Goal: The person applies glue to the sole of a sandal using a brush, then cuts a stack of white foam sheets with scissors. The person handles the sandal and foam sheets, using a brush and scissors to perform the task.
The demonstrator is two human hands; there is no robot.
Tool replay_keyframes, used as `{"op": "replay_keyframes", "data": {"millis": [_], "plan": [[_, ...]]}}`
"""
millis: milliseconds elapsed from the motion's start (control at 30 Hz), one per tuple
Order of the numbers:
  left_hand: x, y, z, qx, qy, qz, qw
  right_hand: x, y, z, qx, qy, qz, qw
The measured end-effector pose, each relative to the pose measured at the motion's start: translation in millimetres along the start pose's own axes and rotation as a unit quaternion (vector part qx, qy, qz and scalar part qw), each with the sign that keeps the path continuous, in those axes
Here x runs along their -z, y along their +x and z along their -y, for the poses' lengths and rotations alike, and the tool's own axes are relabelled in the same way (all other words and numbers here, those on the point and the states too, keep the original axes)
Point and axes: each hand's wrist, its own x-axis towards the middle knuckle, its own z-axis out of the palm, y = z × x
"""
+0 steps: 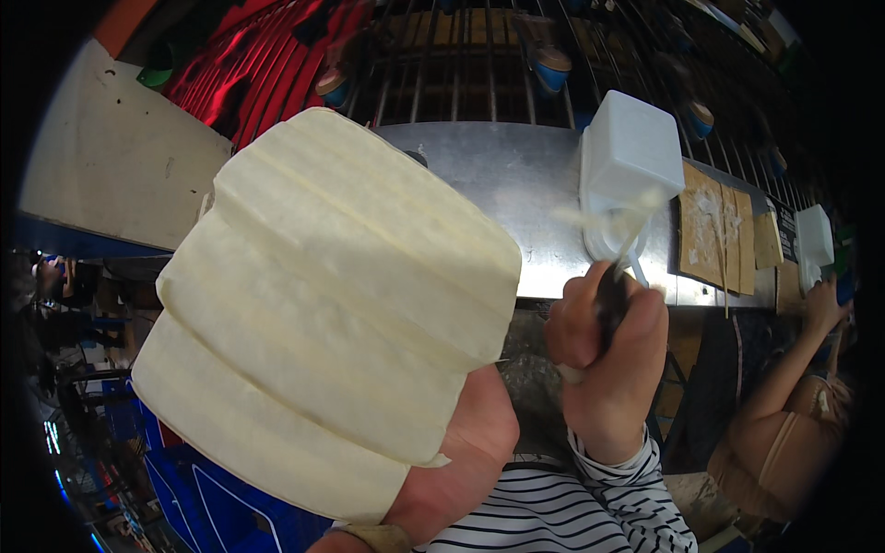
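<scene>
A large cream-coloured stack of thin, flat sheets [323,295] with rounded corners rests on my left hand [475,419]. The sheets overlap in steps, so several bands of edge show. The palm and thumb side are visible at the lower right corner; the fingers are hidden beneath. My right hand [613,359] is closed around the dark handle of a brush [612,304]. Its pale tip is smeared by motion and points up, in front of a white plastic pot [631,152]. The pot has a boxy top and a round open dish at its base. Brush and sheets are apart.
A shiny metal table [498,175] runs behind the hands. Worn brown cardboard [714,230] with a thin stick lies right of the pot. Metal rods [452,64] cross the back. Blue crates [217,502] stand lower left. Another person's arm [784,359] shows at right.
</scene>
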Motion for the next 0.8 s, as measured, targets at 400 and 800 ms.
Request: {"op": "replay_keyframes", "data": {"millis": [400,800], "plan": [[-7,-6,9,0.006,-0.013,0.004,1.000,-2,10,11,0.116,-0.094,0.125,0.981],[-11,-12,13,-0.007,-0.020,-0.003,1.000,-1,14,16,0.083,-0.024,0.068,0.994]]}}
